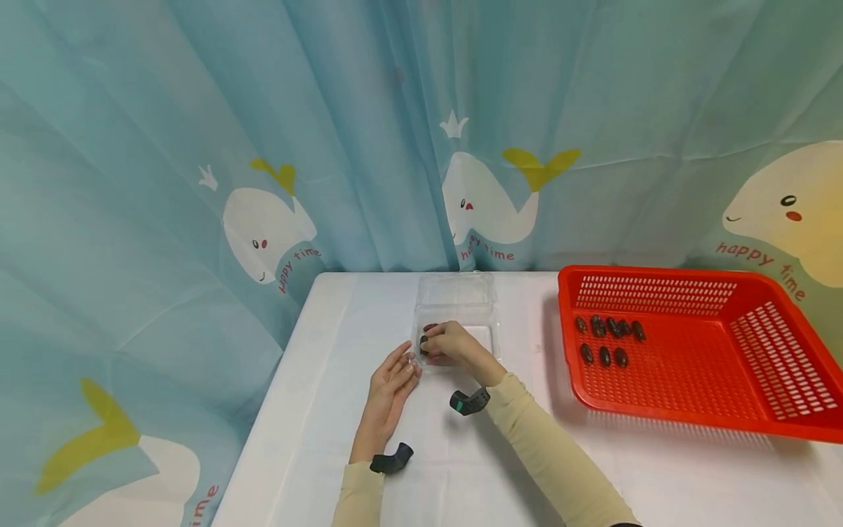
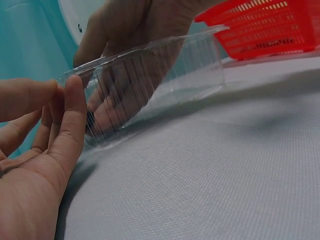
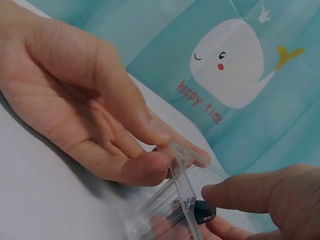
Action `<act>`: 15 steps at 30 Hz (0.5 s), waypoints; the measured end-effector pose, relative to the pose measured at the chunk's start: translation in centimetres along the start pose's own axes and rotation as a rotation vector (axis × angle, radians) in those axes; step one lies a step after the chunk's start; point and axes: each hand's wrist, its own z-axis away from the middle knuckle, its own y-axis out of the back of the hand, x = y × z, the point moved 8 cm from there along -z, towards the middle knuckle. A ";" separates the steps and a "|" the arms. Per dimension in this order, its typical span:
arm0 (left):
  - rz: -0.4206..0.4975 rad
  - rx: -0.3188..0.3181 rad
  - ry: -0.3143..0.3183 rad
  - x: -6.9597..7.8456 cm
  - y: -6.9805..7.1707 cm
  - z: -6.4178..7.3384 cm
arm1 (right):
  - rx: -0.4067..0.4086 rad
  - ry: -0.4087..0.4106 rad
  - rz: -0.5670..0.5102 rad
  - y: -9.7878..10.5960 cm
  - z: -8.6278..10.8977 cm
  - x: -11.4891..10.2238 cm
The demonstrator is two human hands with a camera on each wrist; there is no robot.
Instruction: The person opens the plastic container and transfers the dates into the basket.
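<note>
A clear plastic clamshell box (image 1: pixel 485 338) stands on the table with its lid raised at the back. My left hand (image 1: pixel 388 391) pinches the box's near left corner between thumb and finger, as the left wrist view shows. Reaching into the box's left side, my right hand (image 1: pixel 457 345) holds a dark, shiny, oval date (image 3: pixel 204 212) between thumb and fingers, low beside the wall. Another reddish-brown date (image 1: pixel 430 327) lies behind it in the box, partly hidden by the right hand.
To the right stands a red plastic basket (image 1: pixel 685 373) with slotted walls. Several dark dates (image 1: pixel 605 356) lie in its left part in two rough rows. A white cloth covers the table (image 1: pixel 316 410). Behind the table's far edge hangs a blue-green whale curtain (image 1: pixel 369 132).
</note>
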 end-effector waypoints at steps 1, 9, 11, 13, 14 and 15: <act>0.003 -0.001 0.001 0.0 0.0 0.0 | -0.006 0.001 -0.010 -0.1 0.0 0.0; 0.017 0.001 0.003 -0.1 -0.1 0.0 | -0.014 -0.009 -0.060 0.1 0.1 0.1; 0.016 0.007 0.003 -0.2 -0.1 -0.1 | -0.015 -0.013 -0.068 0.1 0.0 0.2; 0.012 0.008 0.002 -0.2 0.0 -0.1 | -0.018 -0.020 -0.076 0.2 0.0 0.2; 0.014 0.011 0.004 -0.2 0.0 -0.1 | -0.022 -0.020 -0.080 0.2 0.0 0.2; 0.016 0.013 0.006 -0.2 0.0 -0.1 | -0.026 -0.026 -0.086 0.2 0.0 0.3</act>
